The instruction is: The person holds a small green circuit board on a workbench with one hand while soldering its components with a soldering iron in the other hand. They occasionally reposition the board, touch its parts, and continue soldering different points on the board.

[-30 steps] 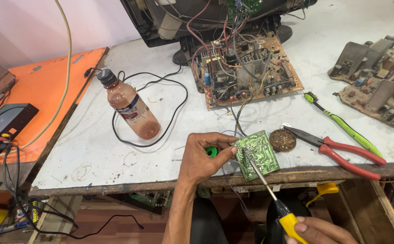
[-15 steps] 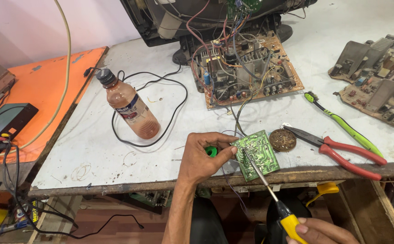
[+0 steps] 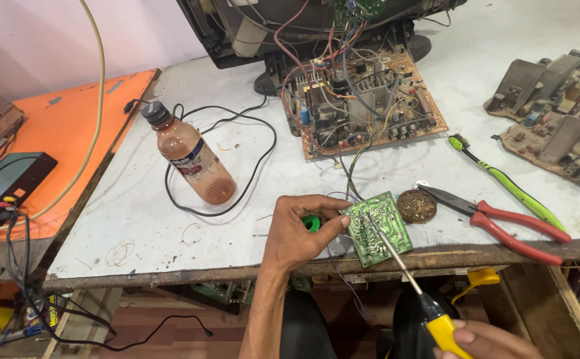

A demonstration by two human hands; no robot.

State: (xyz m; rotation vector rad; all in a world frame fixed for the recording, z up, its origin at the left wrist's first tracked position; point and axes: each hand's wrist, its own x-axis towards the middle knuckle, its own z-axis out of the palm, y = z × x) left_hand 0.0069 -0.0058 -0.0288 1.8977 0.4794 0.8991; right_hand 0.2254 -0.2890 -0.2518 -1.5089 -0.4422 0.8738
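White workbench [image 3: 170, 239], front edge: my left hand [image 3: 296, 236] pinches the small green circuit board [image 3: 378, 229]; at 5 o'clock, my right hand [image 3: 483, 340] grips the yellow-handled soldering iron [image 3: 410, 279], tip on board.

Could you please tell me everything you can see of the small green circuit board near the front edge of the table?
The small green circuit board is a flat rectangle, solder side up, with pale traces and silvery joints. It lies tilted at the white table's worn front edge. The left hand pins its left edge with thumb and fingers. The metal tip of the yellow-handled tool, held by the right hand, rests on its face. Thin wires trail from beneath it.
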